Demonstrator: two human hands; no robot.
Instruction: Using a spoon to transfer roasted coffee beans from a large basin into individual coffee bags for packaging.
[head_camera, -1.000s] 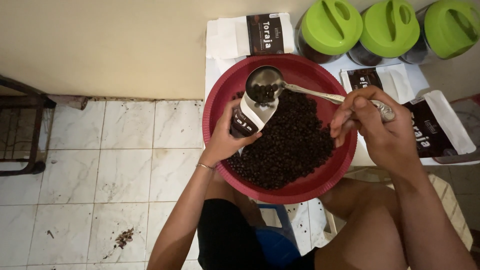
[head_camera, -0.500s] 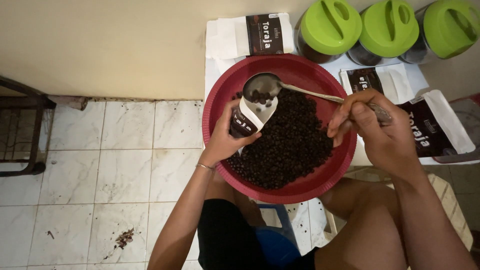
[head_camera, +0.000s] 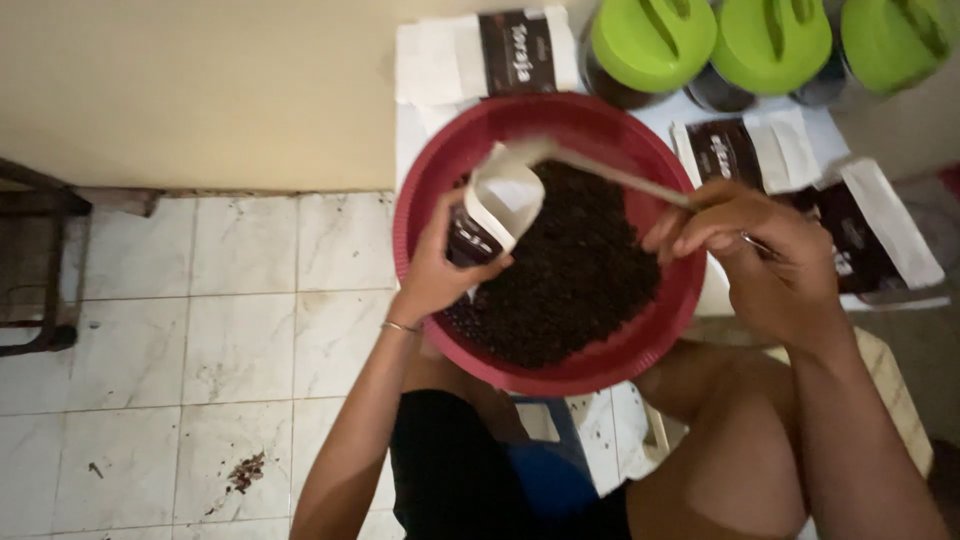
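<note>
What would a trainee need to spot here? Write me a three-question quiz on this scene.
1. True or false: the left hand holds an open white pouch over the red basin.
2. What does the right hand grip? A) a spoon B) a knife C) a green lid
3. Fill in: the containers behind the basin have ____ lids.

Key: 1 true. 2 A, the long-handled spoon, blurred at the pouch mouth. 3 green.

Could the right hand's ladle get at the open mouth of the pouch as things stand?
Probably yes: the left hand holds the pouch open over the red basin, and the ladle in the right hand tips into it, nothing between.
</note>
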